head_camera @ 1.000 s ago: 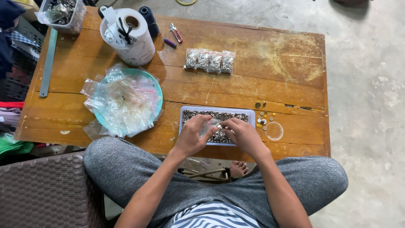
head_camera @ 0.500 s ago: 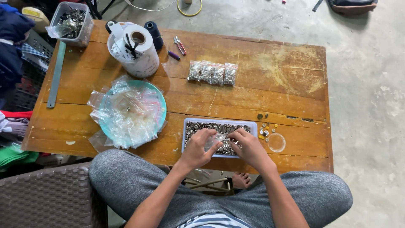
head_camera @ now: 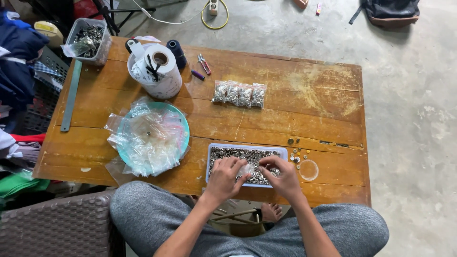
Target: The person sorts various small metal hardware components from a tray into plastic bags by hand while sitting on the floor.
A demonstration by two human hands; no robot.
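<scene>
Tray [head_camera: 283,151] on table [head_camera: 304,119]; bag row [head_camera: 239,94] behind; bowl [head_camera: 183,128] left.

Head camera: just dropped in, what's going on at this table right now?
A seated person has both hands over a shallow blue tray of small metal pieces on a wooden table. The left hand and right hand together pinch a small clear plastic bag above the pieces. A row of filled little bags lies further back, and a teal plate piled with empty bags sits to the left.
</scene>
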